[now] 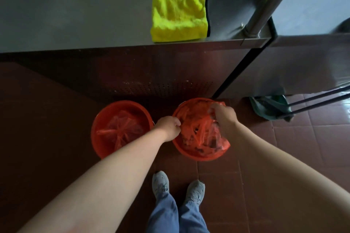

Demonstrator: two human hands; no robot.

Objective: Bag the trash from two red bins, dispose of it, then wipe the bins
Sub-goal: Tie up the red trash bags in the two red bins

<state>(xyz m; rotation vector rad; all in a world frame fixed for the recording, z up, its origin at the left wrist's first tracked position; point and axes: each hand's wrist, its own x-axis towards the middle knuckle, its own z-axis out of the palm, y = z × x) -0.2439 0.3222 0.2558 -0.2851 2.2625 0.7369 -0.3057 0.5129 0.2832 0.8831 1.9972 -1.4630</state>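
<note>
Where the steel desk (94,15) drops its perforated front panel to the floor (284,147) of red-brown tiles, two red bins stand side by side, close but not touching. On the desk top, near the front edge, lies a folded yellow cloth (180,9) with black edging, and a steel post (265,5) rises at the desk's right corner. A green cloth (270,108) (perhaps a mop head, hard to tell) sits crumpled on the tiles to the right.

The left bin (95,138) has a crumpled red liner (121,128) lying loose inside it. The right bin (200,156) holds a red bag (197,132) with dark trash showing through the plastic.

Both bare arms reach down and forward over the right bin. The left hand (168,126) is at the bin's left rim, its grip closed, thumb and fingers pinching the bag's edge. The right hand (224,114) is over the far right rim, knuckles up, its grip curled round a bunch of the bag's plastic. Below, two grey shoes (160,181) stand on the tiles.
</note>
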